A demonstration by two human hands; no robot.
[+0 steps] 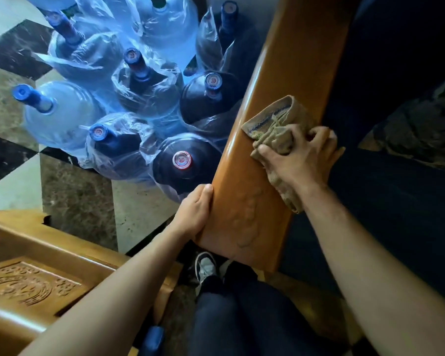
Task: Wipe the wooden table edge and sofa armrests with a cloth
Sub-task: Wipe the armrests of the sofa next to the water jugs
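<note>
Right hand [297, 160] clenches the cloth [275, 129] on the armrest [244, 201], left hand [194, 211] grips its edge; risk: bunched cloth skips the carving, or slips toward the water bottles [183, 163].

my arms are bare to the elbow, no sleeves showing. i wear dark navy trousers [231, 314] and a black shoe with a white toe [205, 268].

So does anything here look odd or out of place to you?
One thing: a crowd of big water jugs wrapped in clear plastic bags stands on the marble floor right against the wooden armrest. Otherwise nothing looks spilled or broken. The right hand presses the cloth on the armrest; the left hand grips its edge.
</note>
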